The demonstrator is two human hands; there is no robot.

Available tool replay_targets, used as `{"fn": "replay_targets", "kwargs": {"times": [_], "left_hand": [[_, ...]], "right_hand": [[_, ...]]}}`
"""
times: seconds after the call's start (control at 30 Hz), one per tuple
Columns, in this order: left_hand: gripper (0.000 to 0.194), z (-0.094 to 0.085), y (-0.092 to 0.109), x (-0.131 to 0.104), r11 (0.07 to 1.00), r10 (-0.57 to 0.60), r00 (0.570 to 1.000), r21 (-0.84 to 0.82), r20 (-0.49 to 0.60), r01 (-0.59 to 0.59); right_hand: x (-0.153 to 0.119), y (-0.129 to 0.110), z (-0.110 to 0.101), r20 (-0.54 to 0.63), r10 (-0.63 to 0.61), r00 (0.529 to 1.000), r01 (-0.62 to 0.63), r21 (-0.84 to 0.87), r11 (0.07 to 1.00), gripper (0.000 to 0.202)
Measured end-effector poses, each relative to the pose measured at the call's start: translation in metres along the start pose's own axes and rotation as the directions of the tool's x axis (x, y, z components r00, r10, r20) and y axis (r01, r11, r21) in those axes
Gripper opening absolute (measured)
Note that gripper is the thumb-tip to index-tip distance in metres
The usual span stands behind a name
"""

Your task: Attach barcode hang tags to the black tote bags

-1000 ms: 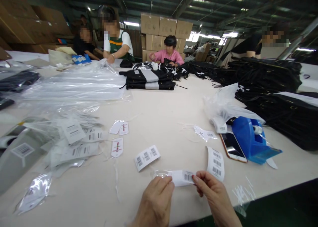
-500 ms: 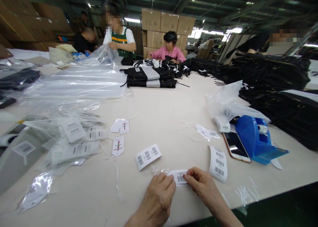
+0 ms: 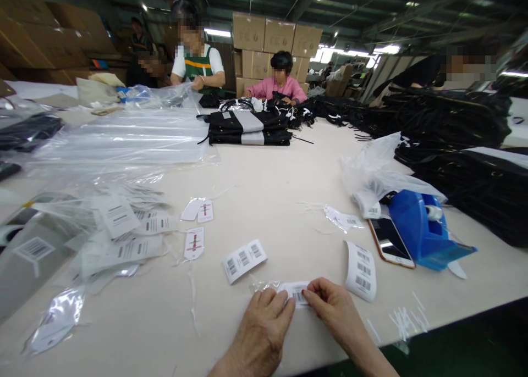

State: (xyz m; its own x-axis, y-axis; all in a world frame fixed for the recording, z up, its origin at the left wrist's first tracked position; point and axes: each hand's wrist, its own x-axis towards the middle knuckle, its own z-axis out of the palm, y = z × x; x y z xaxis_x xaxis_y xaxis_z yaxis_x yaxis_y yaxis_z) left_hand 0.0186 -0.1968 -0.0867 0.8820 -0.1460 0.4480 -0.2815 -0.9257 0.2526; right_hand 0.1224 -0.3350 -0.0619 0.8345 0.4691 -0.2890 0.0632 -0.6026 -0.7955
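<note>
A white tag with a barcode label (image 3: 297, 295) lies on the table between my hands, a bit of clear plastic at its left end. My left hand (image 3: 264, 325) rests palm down, its fingers bent together and pressing on the tag's left part. Thumb and forefinger of my right hand (image 3: 332, 308) are pinched at the label's right edge. Left of the tag is a sheet of barcode stickers (image 3: 244, 260); a second, curled sticker sheet (image 3: 361, 271) lies to the right of my right hand.
A phone (image 3: 391, 242) and blue tape dispenser (image 3: 427, 228) stand at the right. Bagged tags (image 3: 124, 228) lie at left. Black goods (image 3: 249, 128) and plastic bags (image 3: 124, 138) are farther back, where other people work.
My left fingers have spread slightly over the tag, covering more of its label. Across the table, a person's hands have lowered with the clear plastic. My right hand is nearly unmoved.
</note>
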Motion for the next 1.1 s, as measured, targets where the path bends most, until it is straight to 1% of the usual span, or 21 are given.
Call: {"fn": "replay_targets", "kwargs": {"times": [0.07, 0.13, 0.23, 0.27, 0.3, 0.33, 0.37, 0.4, 0.43, 0.47, 0.5, 0.53, 0.63, 0.7, 0.73, 0.8, 0.83, 0.87, 0.97, 1.03, 1.1], "left_hand": [[0.031, 0.0, 0.0, 0.0, 1.0, 0.001, 1.0, 0.013, 0.013, -0.001], [0.032, 0.001, 0.0, -0.002, 1.0, -0.006, 0.998, 0.031, 0.055, 0.004], [0.034, 0.003, 0.001, -0.004, 0.997, -0.014, 0.995, 0.076, 0.095, 0.006], [0.035, 0.003, 0.001, -0.004, 0.996, -0.013, 0.996, 0.09, 0.087, 0.005], [0.035, 0.002, 0.002, -0.004, 0.995, -0.01, 0.998, 0.098, 0.07, 0.003], [0.036, 0.001, 0.002, -0.003, 0.995, -0.009, 0.999, 0.1, 0.053, 0.003], [0.036, 0.0, 0.003, -0.002, 0.995, -0.011, 0.999, 0.095, 0.041, 0.007], [0.036, -0.001, 0.003, -0.001, 0.996, -0.019, 0.999, 0.082, 0.037, 0.016], [0.036, -0.002, 0.003, 0.0, 0.998, -0.025, 0.999, 0.065, 0.038, 0.022], [0.035, -0.003, 0.004, 0.001, 0.998, -0.033, 0.999, 0.047, 0.042, 0.031], [0.034, -0.004, 0.004, 0.002, 0.999, -0.037, 0.998, 0.032, 0.042, 0.035], [0.033, -0.004, 0.004, 0.003, 0.999, -0.039, 0.999, 0.02, 0.034, 0.038], [0.034, -0.003, 0.005, 0.003, 0.998, -0.057, 0.998, -0.004, -0.01, 0.057], [0.034, -0.002, 0.005, 0.002, 0.996, -0.078, 0.997, -0.037, -0.024, 0.077], [0.034, -0.001, 0.005, 0.001, 0.995, -0.087, 0.996, -0.051, -0.023, 0.086], [0.034, 0.001, 0.004, 0.001, 0.994, -0.095, 0.995, -0.057, -0.022, 0.094], [0.034, 0.002, 0.004, 0.0, 0.994, -0.1, 0.995, -0.047, -0.022, 0.098], [0.034, 0.003, 0.004, 0.0, 0.994, -0.102, 0.994, -0.032, -0.023, 0.101], [0.032, 0.001, 0.005, 0.001, 0.995, -0.102, 0.995, -0.016, -0.015, 0.101], [0.031, -0.004, 0.005, 0.002, 0.994, -0.102, 0.995, -0.039, -0.016, 0.101], [0.034, -0.011, 0.003, 0.002, 0.993, -0.113, 0.993, -0.044, -0.03, 0.111]], "right_hand": [[-0.002, -0.003, 0.001, -0.028, -0.022, 0.999, 0.019, -0.094, 0.995, 0.022], [-0.003, -0.007, 0.002, -0.073, -0.03, 0.997, 0.012, -0.237, 0.971, 0.018], [-0.007, -0.007, 0.006, -0.169, -0.03, 0.985, -0.058, -0.489, 0.871, 0.013], [-0.009, -0.005, 0.008, -0.199, -0.076, 0.977, -0.047, -0.551, 0.833, 0.015], [-0.011, -0.002, 0.01, -0.217, -0.169, 0.961, 0.006, -0.598, 0.801, 0.016], [-0.014, 0.003, 0.012, -0.216, -0.303, 0.928, 0.101, -0.638, 0.763, 0.016], [-0.017, 0.008, 0.014, -0.192, -0.458, 0.868, 0.221, -0.677, 0.702, 0.017], [-0.02, 0.013, 0.016, -0.145, -0.601, 0.786, 0.336, -0.716, 0.612, 0.02], [-0.023, 0.018, 0.018, -0.083, -0.706, 0.703, 0.42, -0.752, 0.507, 0.026], [-0.026, 0.022, 0.019, -0.024, -0.766, 0.642, 0.465, -0.782, 0.414, 0.031], [-0.029, 0.025, 0.021, 0.02, -0.793, 0.61, 0.478, -0.807, 0.347, 0.035], [-0.031, 0.026, 0.022, 0.039, -0.796, 0.604, 0.465, -0.828, 0.312, 0.038], [-0.034, 0.024, 0.026, 0.029, -0.757, 0.652, 0.397, -0.864, 0.309, 0.042], [-0.034, 0.021, 0.028, 0.063, -0.741, 0.668, 0.402, -0.869, 0.289, 0.045], [-0.034, 0.02, 0.028, 0.093, -0.742, 0.664, 0.419, -0.868, 0.267, 0.046], [-0.035, 0.021, 0.025, 0.155, -0.755, 0.637, 0.463, -0.86, 0.215, 0.046], [-0.036, 0.022, 0.022, 0.171, -0.762, 0.625, 0.475, -0.857, 0.198, 0.045], [-0.036, 0.024, 0.018, 0.174, -0.763, 0.623, 0.475, -0.859, 0.192, 0.043], [-0.037, 0.03, 0.011, 0.098, -0.754, 0.65, 0.413, -0.878, 0.242, 0.038], [-0.036, 0.033, 0.011, 0.043, -0.747, 0.663, 0.376, -0.882, 0.283, 0.036], [-0.035, 0.035, 0.015, 0.006, -0.754, 0.656, 0.367, -0.876, 0.312, 0.035]]}}
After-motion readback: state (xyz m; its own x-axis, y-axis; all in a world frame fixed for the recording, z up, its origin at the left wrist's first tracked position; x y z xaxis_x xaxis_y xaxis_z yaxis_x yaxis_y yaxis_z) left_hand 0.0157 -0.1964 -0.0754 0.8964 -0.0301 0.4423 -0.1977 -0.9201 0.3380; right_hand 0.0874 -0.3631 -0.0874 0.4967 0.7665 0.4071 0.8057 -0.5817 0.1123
